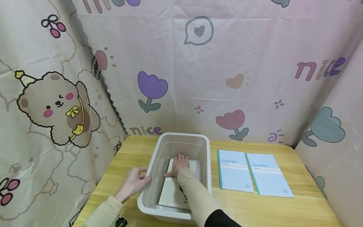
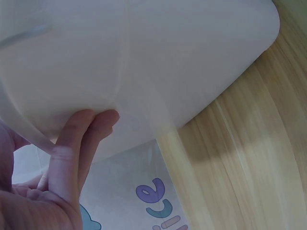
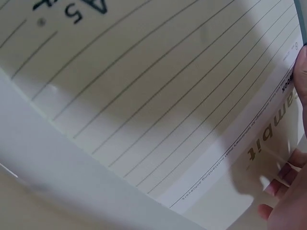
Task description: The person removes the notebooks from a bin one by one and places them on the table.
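Observation:
A whitish plastic bin [image 1: 182, 137] stands on the table, with a lined notebook [image 1: 173, 192] lying inside it, cover up. My left hand [image 1: 134, 183] grips the bin's left rim; the left wrist view shows its fingers [image 2: 72, 139] against the outer wall. My right hand [image 1: 181, 165] reaches into the bin and rests on the upper part of the notebook, fingers spread. In the right wrist view the thumb [image 3: 301, 72] lies by the notebook's spine and the fingertips are near the word "Gambit". My right forearm hides part of the cover.
Two light blue Gambit notebooks [image 1: 235, 171] [image 1: 269, 176] lie side by side on the wooden table [image 1: 306, 201], right of the bin. A patterned cloth [image 1: 198, 78] hangs behind the table and along both sides. A small black object [image 1: 121, 222] is by my left sleeve.

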The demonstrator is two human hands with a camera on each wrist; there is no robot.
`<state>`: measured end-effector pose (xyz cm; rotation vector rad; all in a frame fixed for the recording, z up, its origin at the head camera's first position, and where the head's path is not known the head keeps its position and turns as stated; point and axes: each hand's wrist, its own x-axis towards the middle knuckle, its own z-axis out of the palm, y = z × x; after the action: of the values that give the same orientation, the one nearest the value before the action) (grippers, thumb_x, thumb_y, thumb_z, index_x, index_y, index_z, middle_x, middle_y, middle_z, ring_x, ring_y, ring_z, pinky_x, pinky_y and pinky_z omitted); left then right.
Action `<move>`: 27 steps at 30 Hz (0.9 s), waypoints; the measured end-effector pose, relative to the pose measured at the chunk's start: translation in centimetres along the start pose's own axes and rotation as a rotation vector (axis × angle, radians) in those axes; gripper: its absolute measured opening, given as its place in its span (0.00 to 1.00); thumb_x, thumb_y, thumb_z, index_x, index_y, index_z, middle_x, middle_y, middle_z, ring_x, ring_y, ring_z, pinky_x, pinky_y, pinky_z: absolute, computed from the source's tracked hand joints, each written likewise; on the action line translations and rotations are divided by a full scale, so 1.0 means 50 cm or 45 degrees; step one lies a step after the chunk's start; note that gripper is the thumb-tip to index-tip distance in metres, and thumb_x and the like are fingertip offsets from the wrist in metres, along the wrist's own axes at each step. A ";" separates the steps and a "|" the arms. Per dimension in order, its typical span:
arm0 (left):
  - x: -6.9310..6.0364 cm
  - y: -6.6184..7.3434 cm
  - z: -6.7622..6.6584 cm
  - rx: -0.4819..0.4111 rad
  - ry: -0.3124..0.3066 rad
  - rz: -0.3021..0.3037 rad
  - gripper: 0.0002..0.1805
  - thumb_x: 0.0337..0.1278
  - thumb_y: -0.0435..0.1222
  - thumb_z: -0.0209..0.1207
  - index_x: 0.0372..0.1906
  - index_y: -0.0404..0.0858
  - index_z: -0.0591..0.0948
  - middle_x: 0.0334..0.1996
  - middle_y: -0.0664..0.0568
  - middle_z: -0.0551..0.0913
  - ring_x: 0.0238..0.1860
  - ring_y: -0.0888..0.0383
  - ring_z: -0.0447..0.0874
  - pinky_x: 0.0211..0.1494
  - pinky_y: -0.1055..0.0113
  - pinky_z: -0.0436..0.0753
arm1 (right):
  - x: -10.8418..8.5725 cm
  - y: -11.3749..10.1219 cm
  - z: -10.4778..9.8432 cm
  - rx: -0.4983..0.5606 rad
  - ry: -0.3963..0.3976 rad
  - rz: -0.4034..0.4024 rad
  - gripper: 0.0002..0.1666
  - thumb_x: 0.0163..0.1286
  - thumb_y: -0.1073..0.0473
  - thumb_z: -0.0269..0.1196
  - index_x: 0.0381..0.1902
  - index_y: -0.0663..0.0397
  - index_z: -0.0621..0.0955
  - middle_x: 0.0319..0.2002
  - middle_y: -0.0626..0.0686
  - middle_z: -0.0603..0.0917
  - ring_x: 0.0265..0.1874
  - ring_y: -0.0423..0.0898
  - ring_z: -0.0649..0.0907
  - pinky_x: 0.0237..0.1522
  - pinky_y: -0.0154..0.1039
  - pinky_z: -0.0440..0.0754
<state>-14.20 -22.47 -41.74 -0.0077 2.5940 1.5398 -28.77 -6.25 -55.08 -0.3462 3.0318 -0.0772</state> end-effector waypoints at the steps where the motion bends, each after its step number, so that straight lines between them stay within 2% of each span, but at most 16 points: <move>1: 0.000 0.000 0.001 0.000 0.001 -0.001 0.25 0.60 0.26 0.58 0.60 0.17 0.73 0.43 0.26 0.86 0.40 0.37 0.91 0.38 0.55 0.93 | 0.000 0.001 0.000 -0.008 -0.002 0.001 0.65 0.34 0.16 0.71 0.61 0.54 0.75 0.58 0.53 0.76 0.63 0.50 0.74 0.72 0.49 0.69; 6: 0.001 -0.001 0.003 0.000 0.002 -0.003 0.25 0.60 0.26 0.58 0.60 0.18 0.73 0.44 0.26 0.86 0.39 0.38 0.91 0.37 0.55 0.93 | 0.001 0.002 -0.009 -0.028 -0.009 -0.004 0.64 0.34 0.17 0.71 0.61 0.54 0.75 0.60 0.52 0.77 0.63 0.49 0.74 0.72 0.48 0.69; 18: 0.001 0.000 0.002 -0.006 0.003 0.003 0.24 0.59 0.26 0.58 0.60 0.19 0.74 0.44 0.25 0.86 0.40 0.36 0.91 0.37 0.54 0.93 | 0.004 0.001 -0.017 -0.074 0.060 -0.072 0.65 0.33 0.17 0.71 0.60 0.56 0.75 0.57 0.53 0.78 0.61 0.49 0.74 0.71 0.47 0.70; 27: 0.000 -0.002 0.001 -0.013 -0.004 0.012 0.24 0.60 0.26 0.58 0.60 0.18 0.74 0.43 0.25 0.86 0.40 0.36 0.91 0.36 0.54 0.93 | 0.001 -0.006 -0.024 -0.083 0.155 -0.129 0.60 0.29 0.18 0.73 0.51 0.56 0.76 0.48 0.54 0.81 0.52 0.50 0.79 0.60 0.46 0.78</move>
<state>-14.22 -22.46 -41.84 0.0060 2.5875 1.5546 -28.85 -6.49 -53.85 -0.5185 3.1409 -0.0060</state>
